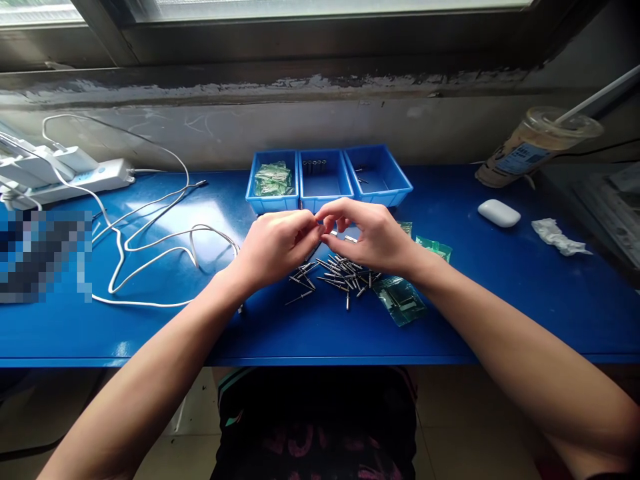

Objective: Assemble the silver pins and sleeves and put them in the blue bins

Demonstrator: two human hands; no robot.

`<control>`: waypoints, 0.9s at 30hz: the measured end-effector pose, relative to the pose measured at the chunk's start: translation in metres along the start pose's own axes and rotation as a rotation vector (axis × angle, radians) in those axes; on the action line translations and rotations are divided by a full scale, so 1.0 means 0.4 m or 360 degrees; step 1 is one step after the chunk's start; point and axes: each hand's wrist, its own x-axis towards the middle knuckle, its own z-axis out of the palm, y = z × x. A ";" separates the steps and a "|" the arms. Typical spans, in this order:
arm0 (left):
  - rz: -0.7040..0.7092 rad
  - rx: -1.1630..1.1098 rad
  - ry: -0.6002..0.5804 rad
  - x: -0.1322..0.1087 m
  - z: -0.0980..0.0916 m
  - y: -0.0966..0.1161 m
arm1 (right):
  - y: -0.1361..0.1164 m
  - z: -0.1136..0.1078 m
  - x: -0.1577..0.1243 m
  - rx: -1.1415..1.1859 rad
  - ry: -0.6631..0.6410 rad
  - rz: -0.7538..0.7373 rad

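My left hand (274, 245) and my right hand (371, 235) meet fingertip to fingertip above a scattered pile of small metal pins (336, 275) on the blue table (500, 293). Both hands are closed in a pinch; whatever is between the fingertips is too small to make out. Clear green plastic bags (400, 300) lie to the right of the pile. Behind the hands stand three blue bins: the left bin (273, 179) holds green packets, the middle bin (325, 177) a few dark parts, the right bin (379, 175) a few pins.
White cables (150, 233) and a white power strip (75, 177) lie at the left. At the right are a white earbud case (499, 213), crumpled tissue (557, 236) and a lidded drink cup with a straw (535, 143). A window ledge runs behind.
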 end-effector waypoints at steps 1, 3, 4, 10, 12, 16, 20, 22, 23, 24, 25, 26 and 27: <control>0.0005 -0.0011 0.0004 0.000 0.000 0.000 | -0.002 0.001 0.000 0.0041 -0.0008 0.0037; -0.0007 -0.0038 0.0012 0.000 -0.003 0.001 | -0.007 -0.003 0.001 0.0168 -0.0043 0.0169; -0.0022 -0.0052 0.0023 0.000 -0.005 0.002 | -0.011 -0.010 0.003 0.0262 -0.0070 0.0254; -0.0118 -0.0053 0.0149 0.005 -0.021 0.010 | -0.020 -0.093 0.014 0.1154 -0.0132 0.0531; -0.0118 -0.0025 0.0179 0.006 -0.020 0.014 | -0.015 -0.114 0.013 0.1409 -0.0096 0.0479; -0.0092 -0.0016 0.0169 0.006 -0.012 0.016 | 0.000 -0.129 0.011 0.1648 0.0018 0.0416; -0.0094 -0.0011 0.0144 0.005 -0.010 0.015 | 0.013 -0.139 0.014 0.1596 0.0151 0.0596; -0.0122 -0.0017 0.0119 0.004 -0.012 0.016 | 0.016 -0.151 0.018 0.1476 0.0222 0.0739; -0.0137 -0.0019 0.0105 0.003 -0.012 0.016 | 0.017 -0.159 0.020 0.1388 0.0260 0.0823; -0.0145 -0.0018 0.0095 0.002 -0.012 0.016 | 0.020 -0.167 0.021 0.1287 0.0285 0.0911; -0.0149 -0.0013 0.0087 0.001 -0.012 0.016 | 0.024 -0.175 0.021 0.1179 0.0304 0.1007; -0.0150 -0.0005 0.0085 0.000 -0.011 0.016 | 0.030 -0.183 0.021 0.1074 0.0320 0.1103; -0.0149 0.0001 0.0083 0.000 -0.011 0.015 | 0.037 -0.189 0.019 0.0982 0.0340 0.1187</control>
